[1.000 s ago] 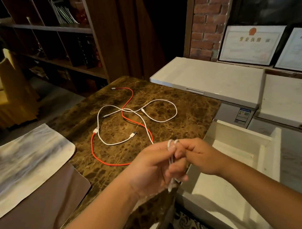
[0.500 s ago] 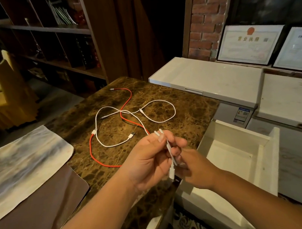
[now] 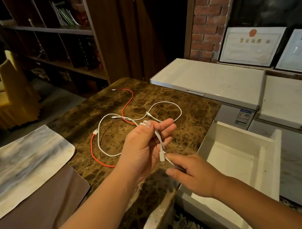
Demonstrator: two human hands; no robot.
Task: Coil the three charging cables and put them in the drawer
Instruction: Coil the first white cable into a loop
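The left hand (image 3: pixel 146 148) pinches folded loops of a white cable (image 3: pixel 159 139) while the right hand (image 3: pixel 192 175) grips its tail at 5 o'clock, keeping tension for winding. 2 more cables, red (image 3: pixel 127 105) and white (image 3: pixel 166 110), lie loose at 12 o'clock; the open drawer (image 3: pixel 262 151) waits at 3 o'clock.

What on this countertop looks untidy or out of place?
The red charging cable and a white charging cable sprawl uncoiled and crossed over each other on the brown marble countertop. The open white drawer holds nothing visible. The left hand holds a second white cable only loosely bunched.
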